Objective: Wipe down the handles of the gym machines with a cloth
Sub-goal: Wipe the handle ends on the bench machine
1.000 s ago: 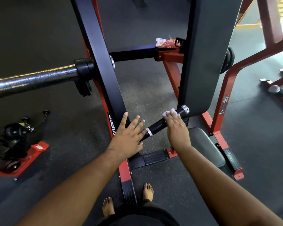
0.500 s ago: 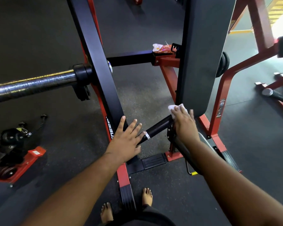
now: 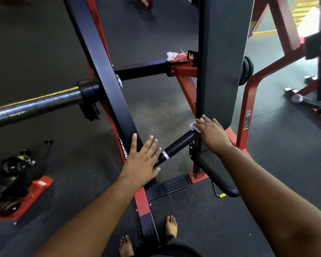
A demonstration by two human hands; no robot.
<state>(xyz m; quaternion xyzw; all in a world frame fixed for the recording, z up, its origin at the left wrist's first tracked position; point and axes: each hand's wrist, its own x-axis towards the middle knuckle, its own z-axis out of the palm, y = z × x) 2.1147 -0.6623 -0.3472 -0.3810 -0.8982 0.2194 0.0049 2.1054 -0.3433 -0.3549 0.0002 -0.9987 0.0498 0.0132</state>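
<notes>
Machine frame (image 3: 107,86): a slanted black beam on a red base rises from the floor, carrying the handle at a height where a standing person can reach it.
Back pad (image 3: 222,58): a tall black cushion stands just behind the handle's far end, crowding the wiping hand.
Weight bar (image 3: 33,106): a steel bar juts left from the beam, untouched.
Handle (image 3: 178,145): a short black grip with a silver ring sticks out from the beam toward the pad.
Left hand (image 3: 141,162): fingers spread flat, pressing the beam beside the handle's root, probably to steady the person.
Right hand (image 3: 211,132): curled over the handle's far end, holding the cloth against it.
Cloth (image 3: 194,126): white, mostly hidden, peeking out beyond the fingertips.
</notes>
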